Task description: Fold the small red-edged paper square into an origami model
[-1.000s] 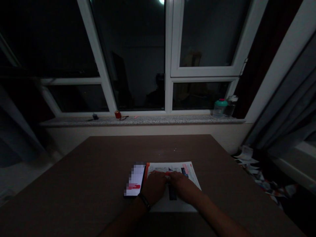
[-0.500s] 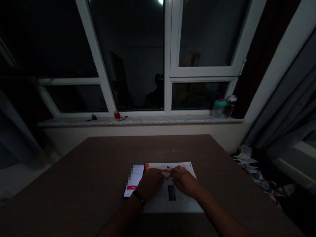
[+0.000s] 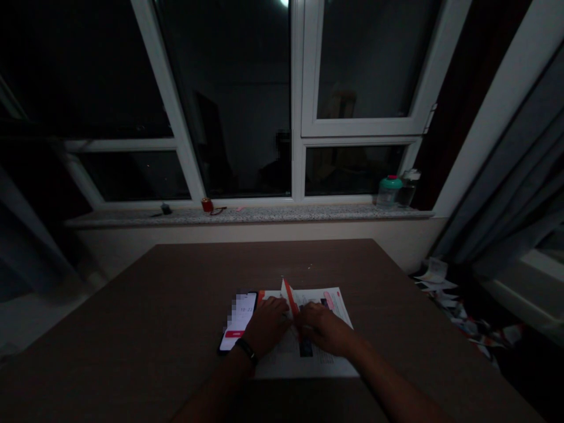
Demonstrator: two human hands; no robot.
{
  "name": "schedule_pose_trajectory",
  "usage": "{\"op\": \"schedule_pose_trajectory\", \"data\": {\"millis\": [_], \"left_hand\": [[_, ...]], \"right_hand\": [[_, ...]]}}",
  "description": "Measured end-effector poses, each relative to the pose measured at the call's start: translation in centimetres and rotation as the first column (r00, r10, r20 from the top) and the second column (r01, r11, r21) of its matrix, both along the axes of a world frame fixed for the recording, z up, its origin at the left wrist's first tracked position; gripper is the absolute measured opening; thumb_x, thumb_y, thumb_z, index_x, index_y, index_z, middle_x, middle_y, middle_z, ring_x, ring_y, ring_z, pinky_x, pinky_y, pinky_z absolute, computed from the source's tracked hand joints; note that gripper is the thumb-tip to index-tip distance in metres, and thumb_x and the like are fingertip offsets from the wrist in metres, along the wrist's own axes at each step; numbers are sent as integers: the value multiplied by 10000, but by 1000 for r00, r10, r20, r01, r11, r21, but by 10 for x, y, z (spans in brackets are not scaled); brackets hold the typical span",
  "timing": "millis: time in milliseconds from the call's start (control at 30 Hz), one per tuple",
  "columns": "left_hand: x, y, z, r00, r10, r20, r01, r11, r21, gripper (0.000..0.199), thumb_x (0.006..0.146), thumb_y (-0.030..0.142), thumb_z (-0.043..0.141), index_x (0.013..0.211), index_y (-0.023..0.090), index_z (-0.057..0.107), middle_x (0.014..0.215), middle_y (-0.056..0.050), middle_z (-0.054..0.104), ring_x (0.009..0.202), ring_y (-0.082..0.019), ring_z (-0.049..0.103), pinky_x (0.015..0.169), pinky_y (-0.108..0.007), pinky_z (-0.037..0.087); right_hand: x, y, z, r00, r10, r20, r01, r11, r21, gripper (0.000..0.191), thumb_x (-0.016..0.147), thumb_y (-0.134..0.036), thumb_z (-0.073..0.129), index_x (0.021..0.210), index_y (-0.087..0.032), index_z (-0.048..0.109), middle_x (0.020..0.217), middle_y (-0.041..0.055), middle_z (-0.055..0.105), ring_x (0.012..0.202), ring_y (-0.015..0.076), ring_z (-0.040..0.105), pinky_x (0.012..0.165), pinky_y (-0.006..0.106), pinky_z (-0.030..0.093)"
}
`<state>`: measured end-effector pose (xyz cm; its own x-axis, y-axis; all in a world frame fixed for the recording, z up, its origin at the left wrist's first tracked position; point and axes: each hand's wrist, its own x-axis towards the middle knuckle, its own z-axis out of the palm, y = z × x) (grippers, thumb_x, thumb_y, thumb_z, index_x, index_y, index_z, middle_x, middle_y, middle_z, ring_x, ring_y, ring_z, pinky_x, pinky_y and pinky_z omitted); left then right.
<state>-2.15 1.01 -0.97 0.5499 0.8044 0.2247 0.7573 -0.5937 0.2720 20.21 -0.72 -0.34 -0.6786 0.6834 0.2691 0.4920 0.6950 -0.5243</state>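
Note:
A small folded paper [image 3: 289,295], white with an orange-red band, stands tilted up between my two hands. My left hand [image 3: 268,322], with a dark band at its wrist, has its fingers closed on the paper's left side. From the right, my right hand [image 3: 324,329] pinches the lower end of the same paper; the fingertips are partly hidden. Beneath both hands lies a printed sheet or magazine [image 3: 326,368] with pictures and text. Left of it, beside my left hand, rests a lit phone [image 3: 240,314].
The brown table [image 3: 176,294] reaches to a stone windowsill [image 3: 273,215]. On the sill stand a teal-lidded jar [image 3: 389,191], a clear bottle [image 3: 408,189] and a small red container [image 3: 207,204]. Scattered papers [image 3: 449,299] lie beyond the table's right edge.
The folded paper has turned from lying crosswise to pointing up and away from me. My right hand has moved down and slightly left; the left has shifted little.

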Motion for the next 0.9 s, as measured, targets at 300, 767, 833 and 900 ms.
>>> {"op": "schedule_pose_trajectory", "data": {"millis": [300, 767, 833, 900], "left_hand": [[-1, 5, -6, 998, -59, 8, 59, 998, 8, 246, 884, 150, 635, 1110, 220, 567, 1318, -69, 515, 1194, -243, 476, 1015, -401, 393], [-3, 3, -1, 997, -79, -8, 79, 996, 51, 172, 981, 223, 512, 1114, 235, 621, 1236, -63, 532, 1101, -236, 492, 979, -415, 390], [-2, 2, 1, 997, -75, 5, 75, 996, 43, 160, 964, 293, 560, 1099, 235, 623, 1204, -62, 538, 1082, -241, 490, 961, -411, 392], [-2, 2, 2, 998, -66, -2, 66, 998, 20, 207, 908, 311, 639, 1098, 233, 618, 1176, -60, 538, 1074, -249, 485, 948, -407, 391]], "right_hand": [[0, 4, -7, 998, -53, -42, 55, 998, 31, 412, 833, -106, 572, 1211, -265, 616, 1199, 48, 635, 1140, 216, 527, 1018, 373, 371], [10, 12, -13, 991, -123, 45, 121, 991, 53, 295, 795, -158, 670, 1074, -254, 677, 1104, 40, 666, 1078, 234, 540, 986, 389, 363], [8, 11, -12, 992, -118, 54, 115, 992, 54, 270, 796, -163, 681, 1051, -251, 682, 1071, 35, 668, 1058, 228, 539, 955, 368, 374], [7, 10, -12, 992, -110, 63, 107, 993, 56, 256, 797, -165, 687, 1039, -250, 684, 1052, 31, 666, 1047, 223, 538, 925, 354, 376]]}}
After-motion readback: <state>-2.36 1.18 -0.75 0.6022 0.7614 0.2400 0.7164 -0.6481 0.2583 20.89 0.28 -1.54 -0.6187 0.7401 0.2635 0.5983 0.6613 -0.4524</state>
